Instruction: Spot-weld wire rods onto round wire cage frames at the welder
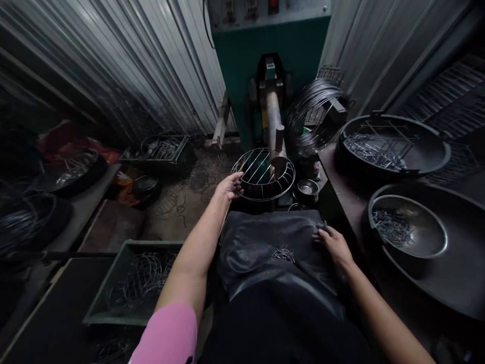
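Left fingers (237, 178): curled over the near left rim of the wire basket, gripping it.
Left hand (229, 186): centre of the frame, arm reaching up from the pink sleeve (170, 333) at the lower edge.
Wire basket (262, 174): round, with a grid of parallel bars; centre of the frame, under the tip of the machine arm.
Right fingers (323, 230): bent down onto the dark apron; short wires show at the tips, but I cannot tell whether they are pinched.
Right hand (334, 243): right of centre, resting on the apron.
Dark apron (257, 242): spread across the lap, with a small wire bundle (282, 253) lying on it.
Machine arm (273, 126): metal bar coming out of the green machine (242, 55), upper centre.
Wire coil (314, 116): right of the arm.
Small steel bowl (307, 188): just right of the basket.
Metal bowl (428, 247): right edge, holding cut wires.
Green crate (113, 316): lower left, holding wire rings.
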### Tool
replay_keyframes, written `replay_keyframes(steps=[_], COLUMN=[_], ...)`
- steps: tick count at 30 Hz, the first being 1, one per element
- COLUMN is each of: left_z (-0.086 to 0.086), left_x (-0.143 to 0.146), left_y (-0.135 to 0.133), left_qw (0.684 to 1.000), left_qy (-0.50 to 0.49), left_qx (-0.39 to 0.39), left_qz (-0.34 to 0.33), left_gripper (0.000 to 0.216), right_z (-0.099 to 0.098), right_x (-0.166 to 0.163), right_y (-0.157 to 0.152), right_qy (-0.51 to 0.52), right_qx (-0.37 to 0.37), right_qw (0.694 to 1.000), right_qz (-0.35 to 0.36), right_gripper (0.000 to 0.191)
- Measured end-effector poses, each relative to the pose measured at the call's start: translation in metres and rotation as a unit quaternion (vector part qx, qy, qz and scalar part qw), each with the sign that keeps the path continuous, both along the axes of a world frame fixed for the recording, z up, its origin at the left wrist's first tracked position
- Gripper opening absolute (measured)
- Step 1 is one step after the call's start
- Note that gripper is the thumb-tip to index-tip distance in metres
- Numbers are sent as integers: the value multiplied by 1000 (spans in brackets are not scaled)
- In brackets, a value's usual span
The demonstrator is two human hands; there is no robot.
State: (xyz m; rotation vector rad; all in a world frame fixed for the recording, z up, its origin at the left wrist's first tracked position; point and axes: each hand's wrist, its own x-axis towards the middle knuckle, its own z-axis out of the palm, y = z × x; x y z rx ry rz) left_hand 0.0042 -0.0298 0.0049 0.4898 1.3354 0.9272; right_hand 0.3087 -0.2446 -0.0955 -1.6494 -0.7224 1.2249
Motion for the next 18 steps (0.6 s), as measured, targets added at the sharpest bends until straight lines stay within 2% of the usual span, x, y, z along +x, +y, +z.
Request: replay_keyframes(steps=[2, 4, 8, 11, 14, 18], left_z=[-1, -2, -4, -5, -5, -4], left_x=[3, 7, 16, 24, 28, 29], left_y=[-1, -4, -14, -22, -27, -28], left_qw=[1000, 999, 993, 988, 984, 977], left_qy=[-14, -23, -37, -40, -31, -16], left_qx=[6, 14, 55, 78, 101, 137], left_qz=[17, 41, 102, 129, 140, 161], left_gripper=[31, 31, 30, 33, 36, 40], right_z=[-6, -3, 34, 64, 75, 70], right_x=[3, 3, -24, -62, -91, -97], right_y=[0, 8, 42, 73, 97, 111], right_qy=[-41, -47, 8, 13, -35, -129], right_qx=[-13, 7, 181, 254, 261, 236], right_qw=[999, 998, 983, 967, 959, 950], right_qz=[28, 33, -13, 34, 110, 157], right_gripper=[24, 30, 36, 36, 37, 33])
